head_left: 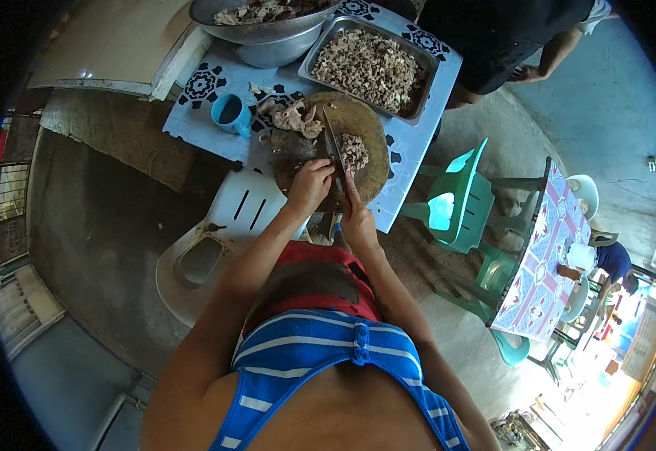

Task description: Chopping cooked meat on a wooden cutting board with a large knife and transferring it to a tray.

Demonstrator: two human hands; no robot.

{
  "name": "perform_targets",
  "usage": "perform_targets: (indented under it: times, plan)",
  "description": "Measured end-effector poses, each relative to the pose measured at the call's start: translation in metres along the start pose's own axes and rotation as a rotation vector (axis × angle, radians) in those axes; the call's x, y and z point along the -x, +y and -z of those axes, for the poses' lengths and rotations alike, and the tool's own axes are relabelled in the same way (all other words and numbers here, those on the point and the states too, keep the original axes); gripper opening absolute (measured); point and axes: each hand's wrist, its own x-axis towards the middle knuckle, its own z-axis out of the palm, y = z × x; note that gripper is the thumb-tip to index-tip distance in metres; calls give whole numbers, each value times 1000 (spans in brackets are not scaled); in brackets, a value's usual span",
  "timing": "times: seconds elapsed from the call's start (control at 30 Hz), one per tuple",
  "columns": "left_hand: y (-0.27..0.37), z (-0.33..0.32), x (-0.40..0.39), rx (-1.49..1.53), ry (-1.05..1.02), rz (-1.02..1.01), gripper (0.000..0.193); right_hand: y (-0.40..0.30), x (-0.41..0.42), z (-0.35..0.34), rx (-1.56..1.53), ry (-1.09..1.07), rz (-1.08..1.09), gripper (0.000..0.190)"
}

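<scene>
My right hand (359,222) grips a long-bladed knife (333,138), its index finger stretched along the blade. The blade lies across a round wooden chopping board (376,163), pointing away from me. Just left of the knife, my left hand (310,185) rests on the board with bent fingers close to the blade; whether a bit of meat is under them is hidden. Chopped meat (355,151) sits in a small heap to the right of the blade. Larger cooked meat pieces (296,118) lie at the board's far left edge, partly over the tablecloth.
A metal tray (304,70) full of chopped meat stands beyond the board. A perforated metal basin (260,34) with meat rests on another bowl (283,51). Left is a blue mug (231,114). A white chair (249,197), green chair (463,211) and a person (491,39) stand nearby.
</scene>
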Motion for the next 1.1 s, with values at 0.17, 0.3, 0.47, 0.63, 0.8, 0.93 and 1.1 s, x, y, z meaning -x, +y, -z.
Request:
perform_targets:
  times: [0.17,0.3,0.47,0.63,0.8,0.93,1.1]
  plan:
    - [-7,-10,2,-30,61,-3,17,-1,15,-2,-48,54,112,65]
    - [-8,-9,10,-84,67,-28,14,-16,4,6,146,-237,-229,64]
    - [6,0,-2,-101,25,-90,15,25,-19,-15,64,-54,95,63]
    - [8,7,8,-19,79,74,21,-50,-35,23,1,26,241,62]
    - [7,-2,-2,55,129,86,21,-36,-30,9,-42,-50,-7,63]
    - [5,-6,-1,38,111,38,19,-29,-22,6,-41,-178,-262,62]
    - [2,-5,2,-22,110,11,17,-38,12,28,45,-162,52,59]
